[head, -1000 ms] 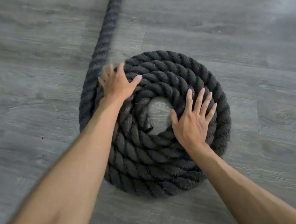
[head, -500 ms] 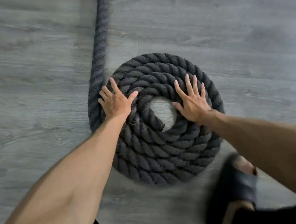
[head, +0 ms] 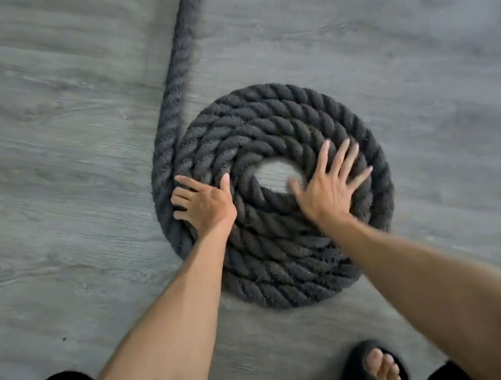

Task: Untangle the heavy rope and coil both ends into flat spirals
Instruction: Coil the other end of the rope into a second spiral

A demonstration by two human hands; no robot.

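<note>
One end coiled flat on the floor; the second end is out of view.

The heavy rope (head: 263,129) lies as a tight flat spiral on the grey plank floor (head: 42,155), its free run leading away up the frame. Left hand (head: 203,201) presses the outer turns with fingers part-curled; right hand (head: 331,184) lies spread flat, gripping nothing. Judged: this coil nearly complete, the other end's coil unverified.
</note>
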